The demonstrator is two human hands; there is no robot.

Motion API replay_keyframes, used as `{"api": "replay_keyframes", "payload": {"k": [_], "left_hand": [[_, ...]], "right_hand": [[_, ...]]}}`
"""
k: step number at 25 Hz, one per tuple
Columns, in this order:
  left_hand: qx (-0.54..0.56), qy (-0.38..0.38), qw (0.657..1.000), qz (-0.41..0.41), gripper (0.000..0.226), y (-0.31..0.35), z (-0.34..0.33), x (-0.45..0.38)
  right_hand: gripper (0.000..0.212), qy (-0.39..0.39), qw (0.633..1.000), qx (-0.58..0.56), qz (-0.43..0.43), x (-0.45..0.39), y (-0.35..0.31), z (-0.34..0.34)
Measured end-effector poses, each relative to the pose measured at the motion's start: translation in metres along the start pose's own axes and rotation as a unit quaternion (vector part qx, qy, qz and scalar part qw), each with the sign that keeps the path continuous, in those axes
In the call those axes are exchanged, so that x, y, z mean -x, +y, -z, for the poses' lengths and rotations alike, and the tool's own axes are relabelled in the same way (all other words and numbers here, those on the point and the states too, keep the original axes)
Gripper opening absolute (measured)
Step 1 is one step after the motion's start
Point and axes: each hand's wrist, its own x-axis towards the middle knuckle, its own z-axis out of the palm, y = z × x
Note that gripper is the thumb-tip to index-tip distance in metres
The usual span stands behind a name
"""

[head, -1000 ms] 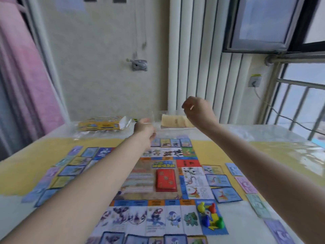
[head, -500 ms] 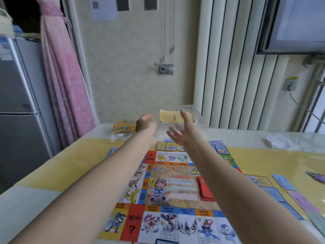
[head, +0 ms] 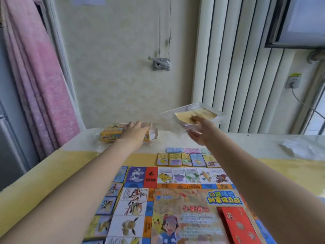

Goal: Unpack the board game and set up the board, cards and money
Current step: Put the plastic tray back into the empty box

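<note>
The game board (head: 177,206) lies unfolded on the table, with small cards (head: 188,159) laid in rows along its far and left edges and a red card deck (head: 237,226) on its centre. My left hand (head: 135,132) rests on the yellow game box (head: 110,132) at the table's far edge, fingers curled over its top. My right hand (head: 200,132) holds up a clear plastic tray (head: 216,114), thumb on top pinching the yellow paper money (head: 205,112) inside it. The tray is tilted, lifted off the table.
A yellow cloth under clear film covers the table (head: 58,171). Crumpled clear wrap (head: 302,148) lies at the far right. A wall stands just beyond the table, with a pink curtain (head: 40,76) to the left and a wall socket (head: 292,81) to the right.
My right hand has gone from open beside the tray to gripping it and lifting it. My left hand has reached left onto the yellow box. The view has tilted back down slightly.
</note>
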Motion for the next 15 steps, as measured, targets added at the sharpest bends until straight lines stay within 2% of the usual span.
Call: {"api": "replay_keyframes", "payload": {"k": [3, 5, 8, 13, 15], "left_hand": [[-0.092, -0.078, 0.992, -0.026, 0.055, 0.017, -0.018, -0.027], [-0.106, -0.085, 0.991, -0.021, 0.051, 0.02, -0.026, -0.039], [-0.11, -0.026, 0.993, -0.028, 0.041, 0.023, -0.032, -0.043], [-0.105, 0.048, 0.993, 0.0, 0.044, 0.026, -0.019, -0.03], [-0.101, 0.134, 0.986, -0.01, 0.042, 0.017, -0.006, -0.028]], "right_hand": [[0.053, 0.007, 1.0, 0.007, 0.007, -0.026, 0.004, 0.003], [0.047, 0.002, 1.0, 0.02, 0.003, -0.034, 0.006, 0.009], [0.034, -0.008, 0.999, 0.036, -0.004, -0.039, 0.007, 0.02], [0.034, -0.016, 0.999, 0.031, -0.003, -0.03, 0.005, 0.028], [0.033, -0.019, 0.999, 0.027, 0.001, -0.019, 0.0, 0.025]]}}
